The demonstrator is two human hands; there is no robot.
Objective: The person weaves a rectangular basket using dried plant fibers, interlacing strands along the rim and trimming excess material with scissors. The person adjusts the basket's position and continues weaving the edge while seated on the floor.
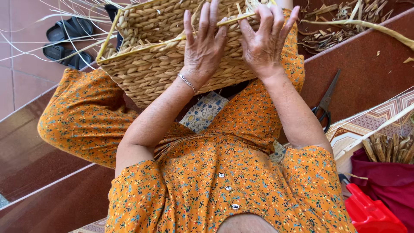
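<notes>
A woven straw basket (151, 64) rests tilted on my lap, over my orange flowered dress. My left hand (202, 45) lies flat against the basket's side, fingers spread, with a pale fibre strand (172, 41) running under them. My right hand (264, 39) grips the basket's upper edge beside it, fingers curled over the strand's end. A thin bracelet circles my left wrist. Loose pale strands fan out from the basket's far rim.
Black-handled scissors (325, 105) lie on the red-brown step to my right. A heap of dried fibre (336, 21) sits at the top right. Black sandals (69, 41) stand on the tiled floor at left. A red plastic object (371, 213) and a bundle of stalks (390, 149) on dark red cloth are at lower right.
</notes>
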